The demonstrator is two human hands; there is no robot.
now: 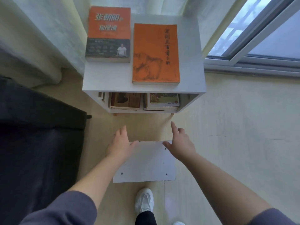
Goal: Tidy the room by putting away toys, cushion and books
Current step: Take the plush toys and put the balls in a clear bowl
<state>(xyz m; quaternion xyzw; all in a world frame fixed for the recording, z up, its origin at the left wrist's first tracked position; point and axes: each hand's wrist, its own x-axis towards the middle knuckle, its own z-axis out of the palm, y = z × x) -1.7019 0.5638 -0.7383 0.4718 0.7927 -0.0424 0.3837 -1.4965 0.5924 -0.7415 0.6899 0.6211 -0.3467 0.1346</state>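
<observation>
Lying before books (144, 102), seemingly a panel (146, 164)

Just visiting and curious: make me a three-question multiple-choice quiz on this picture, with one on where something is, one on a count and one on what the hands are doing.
1. Where does the plain orange book lie?
A) on the floor
B) on top of the white shelf unit
C) on the windowsill

2. How many books lie on top of that unit?
A) one
B) four
C) two

3. What are the left hand and the right hand holding?
A) nothing, both are empty
B) a book each
C) one cushion between them

Answers:
1 B: it lies flat on the unit's top, above the open compartment.
2 C: only the plain orange book and the orange and dark book beside it lie there.
3 A: both hands reach forward with nothing in them.
</observation>
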